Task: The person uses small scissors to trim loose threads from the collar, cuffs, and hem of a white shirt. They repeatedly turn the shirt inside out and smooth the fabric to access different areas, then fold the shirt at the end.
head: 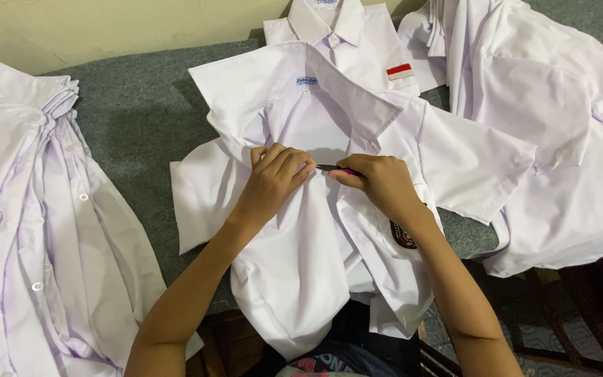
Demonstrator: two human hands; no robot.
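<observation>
Pinching the white shirt placket at frame centre with my left hand, I keep the cloth taut while my right hand, closed on a small pink-handled tool, works the tip shallowly.

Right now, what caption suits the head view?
Left hand pinches an open white short-sleeved shirt while right hand holds a small pink-handled tool against it.
</observation>
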